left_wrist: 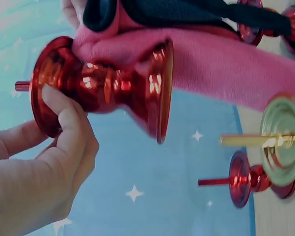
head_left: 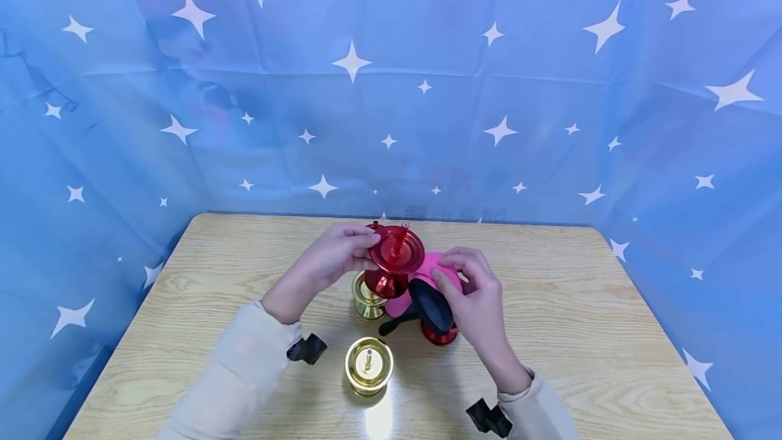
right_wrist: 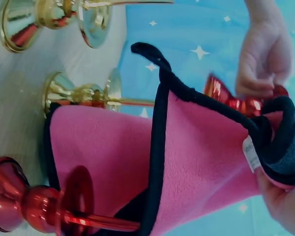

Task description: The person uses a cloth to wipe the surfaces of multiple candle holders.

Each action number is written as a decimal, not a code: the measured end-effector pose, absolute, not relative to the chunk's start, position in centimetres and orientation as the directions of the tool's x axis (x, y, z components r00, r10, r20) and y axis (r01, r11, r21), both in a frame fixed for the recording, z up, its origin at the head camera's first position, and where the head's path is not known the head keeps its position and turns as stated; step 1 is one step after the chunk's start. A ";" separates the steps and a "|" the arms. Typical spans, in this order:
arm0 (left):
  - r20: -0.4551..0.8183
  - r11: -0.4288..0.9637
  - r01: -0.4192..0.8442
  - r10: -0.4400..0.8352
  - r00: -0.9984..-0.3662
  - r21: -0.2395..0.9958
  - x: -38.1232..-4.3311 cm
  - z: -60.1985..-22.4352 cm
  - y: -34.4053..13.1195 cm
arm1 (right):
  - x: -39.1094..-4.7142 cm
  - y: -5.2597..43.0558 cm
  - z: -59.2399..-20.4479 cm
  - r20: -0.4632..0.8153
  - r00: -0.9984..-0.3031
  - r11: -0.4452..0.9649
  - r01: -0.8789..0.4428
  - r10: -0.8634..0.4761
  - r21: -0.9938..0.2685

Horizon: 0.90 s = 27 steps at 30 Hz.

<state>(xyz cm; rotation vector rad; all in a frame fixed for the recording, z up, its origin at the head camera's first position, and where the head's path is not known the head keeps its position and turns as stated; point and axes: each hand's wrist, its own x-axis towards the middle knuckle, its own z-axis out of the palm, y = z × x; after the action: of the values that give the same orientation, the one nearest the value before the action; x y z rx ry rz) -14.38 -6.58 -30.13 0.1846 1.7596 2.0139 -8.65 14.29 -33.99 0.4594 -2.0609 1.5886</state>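
Note:
In the head view my left hand (head_left: 330, 257) grips a red metallic candlestick (head_left: 397, 253) by its dish rim, raised over the table. The left wrist view shows that candlestick (left_wrist: 108, 86) on its side, with its spike toward the left and its flared base toward the right. My right hand (head_left: 479, 290) pinches a pink cloth (head_left: 432, 262) with black edging, bunched near the top. In the right wrist view the cloth (right_wrist: 201, 142) hangs in folds with a white label (right_wrist: 250, 153) beside the fingers. It overlaps the candlestick in the left wrist view.
A gold candlestick (head_left: 369, 367) stands near the front of the wooden table (head_left: 568, 318), another gold one (head_left: 368, 301) behind it. A red candlestick (head_left: 440, 335) stands partly hidden under the cloth. One more red candlestick (left_wrist: 239, 179) shows in the left wrist view. A starry blue curtain hangs behind.

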 end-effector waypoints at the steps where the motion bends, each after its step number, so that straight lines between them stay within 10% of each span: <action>1: -0.187 -0.079 -0.241 0.420 -0.888 0.967 -14.4 -30.0 -7.0 | -8.7 14.4 -33.8 0.568 -0.822 0.251 -0.543 0.035 -0.801; 27: -0.283 -0.006 -0.293 0.243 -0.928 0.956 -14.9 -38.4 -17.8 | -9.9 22.6 -29.9 0.385 -0.841 0.187 -0.337 0.381 -0.923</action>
<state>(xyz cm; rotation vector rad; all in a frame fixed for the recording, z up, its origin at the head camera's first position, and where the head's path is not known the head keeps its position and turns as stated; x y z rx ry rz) -14.90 -17.80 -38.41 -0.0520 1.9105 1.9933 -9.93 22.64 -29.91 -0.0407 -1.9209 1.7074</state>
